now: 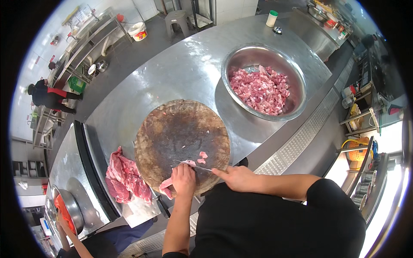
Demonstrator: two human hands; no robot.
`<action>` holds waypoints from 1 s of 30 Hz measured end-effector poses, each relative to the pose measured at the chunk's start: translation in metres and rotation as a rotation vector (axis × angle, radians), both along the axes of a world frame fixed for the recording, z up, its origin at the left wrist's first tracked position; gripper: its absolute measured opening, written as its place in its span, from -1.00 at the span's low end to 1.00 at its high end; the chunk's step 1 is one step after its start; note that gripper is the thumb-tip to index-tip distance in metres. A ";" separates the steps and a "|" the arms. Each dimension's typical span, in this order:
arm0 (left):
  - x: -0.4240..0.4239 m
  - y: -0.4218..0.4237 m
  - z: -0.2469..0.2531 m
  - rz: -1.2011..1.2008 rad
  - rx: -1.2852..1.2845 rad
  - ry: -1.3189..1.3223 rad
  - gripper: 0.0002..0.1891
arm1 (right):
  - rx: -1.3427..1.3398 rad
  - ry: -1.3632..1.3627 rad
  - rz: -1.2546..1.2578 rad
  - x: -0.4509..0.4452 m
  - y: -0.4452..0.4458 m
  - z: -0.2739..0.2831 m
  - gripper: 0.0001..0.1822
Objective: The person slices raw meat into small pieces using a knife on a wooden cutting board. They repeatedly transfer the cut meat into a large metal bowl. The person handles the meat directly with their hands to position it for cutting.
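Observation:
On a round wooden chopping block (180,129), my left hand (184,180) presses a strip of raw meat (166,186) near the block's front edge. My right hand (238,177) grips the handle of a knife (203,168), whose blade lies across the meat just beyond my left fingertips. A few cut pieces of meat (202,155) rest beside the blade. Left of the block lies a larger heap of raw meat (124,179). Beyond it to the right, a wide steel basin (298,106) holds many small pieces of cut meat (258,88).
The steel table (190,71) carries a green-lidded container (272,18) at its far end. A dark handle (163,207) juts out by the meat heap. At lower left, another person's hands (66,229) are at a steel bowl (75,209). Someone else (53,96) bends at the far left.

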State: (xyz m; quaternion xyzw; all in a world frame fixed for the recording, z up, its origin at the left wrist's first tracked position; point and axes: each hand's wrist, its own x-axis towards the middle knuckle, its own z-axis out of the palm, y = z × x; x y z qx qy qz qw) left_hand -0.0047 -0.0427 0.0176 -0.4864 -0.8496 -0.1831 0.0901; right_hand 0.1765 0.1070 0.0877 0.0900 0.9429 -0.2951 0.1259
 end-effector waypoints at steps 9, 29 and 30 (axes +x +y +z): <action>-0.004 -0.013 -0.006 -0.056 0.090 -0.030 -0.81 | 0.035 0.031 0.055 0.065 0.038 -0.021 -0.25; -0.001 -0.024 -0.005 -0.046 0.172 0.029 -0.82 | 0.103 -0.018 0.159 0.046 0.046 0.013 -0.33; -0.002 -0.026 -0.009 -0.057 0.143 -0.003 -0.82 | 0.101 0.003 0.165 0.034 0.045 0.017 -0.34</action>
